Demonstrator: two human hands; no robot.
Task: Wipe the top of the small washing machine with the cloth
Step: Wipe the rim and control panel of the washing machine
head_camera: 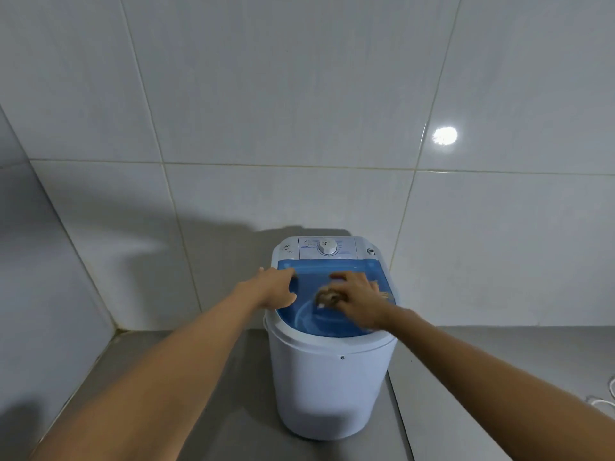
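1. On the grey floor by the tiled wall corner: small washing machine (327, 331) stands upright, back edge close to the wall (299, 111). Blue lid (332, 322) is shut and covers most of the top; white control strip with dial (327, 246) runs along the back edge.
2. Right hand (357, 299) lies fingers-down on the lid centre, pressing a crumpled brownish cloth (327, 299). Motion blur here, so I read it as mid-stroke. Whether it pinches the cloth or only pushes it flat, I cannot tell.
3. Left hand (278, 287) sits at the lid's back-left corner, fingers curled over the edge, apparently bracing. Nothing is held in it.
4. Risk: the cloth is bunched, so only a small patch touches. Likely result is streaks and missed zones, especially the lid's front and right edges.
5. Risk: the cloth could slip out from under the palm on glossy plastic and drop off the right edge to the floor.
6. Risk: a stroke running toward the back edge could knock the dial and change its setting.
7. Risk: the machine looks light, so hard sideways pressure may shift or rock it if the left hand lets go.
8. Risk: fingers hooked at the lid edge could lift the lid mid-wipe.
9. White cord (604, 399) lies at the floor's right edge, well apart. Low snag risk.
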